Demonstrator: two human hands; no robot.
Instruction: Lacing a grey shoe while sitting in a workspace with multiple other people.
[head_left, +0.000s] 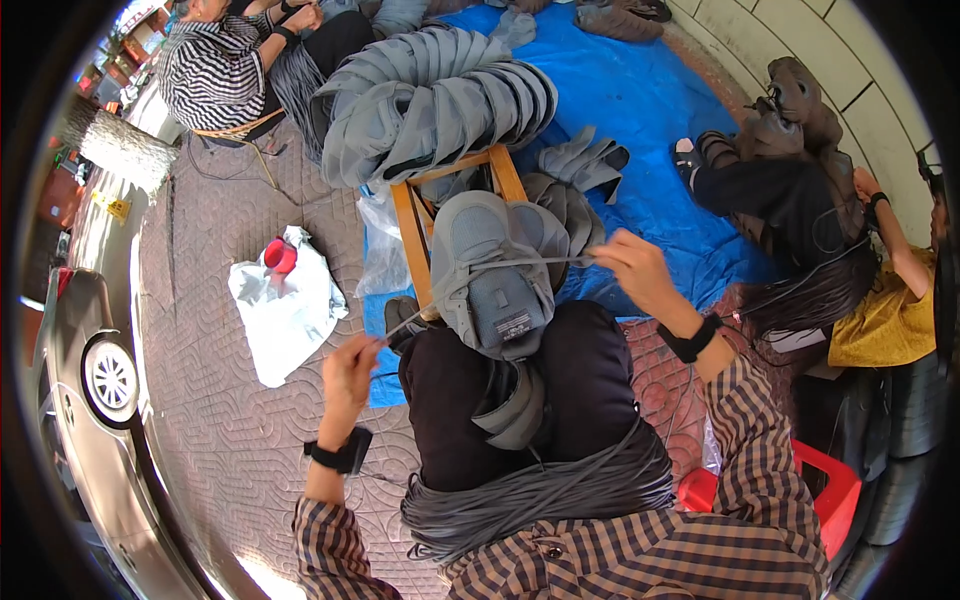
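A grey shoe upper (478, 222) rests against my knees and the wooden frame in front of me, its padded inside facing up. A grey shoelace (530, 262) runs through it and is stretched out to both sides. My left hand (348, 380) pinches one end, low and left of the upper. To the upper's right, my right hand (637, 270) is closed on the other end, held higher. Another grey upper piece (515, 410) hangs between my thighs. Across my lap lies a thick bundle of grey laces (540, 495).
A wooden frame (410, 235) stands ahead, with a long row of nested uppers (440, 110) behind. Blue tarp (650, 90) covers the ground there. Left are a white bag (270, 345) and red cup-like object (280, 257). Co-workers sit far left and right. A red stool (840, 500) is under me.
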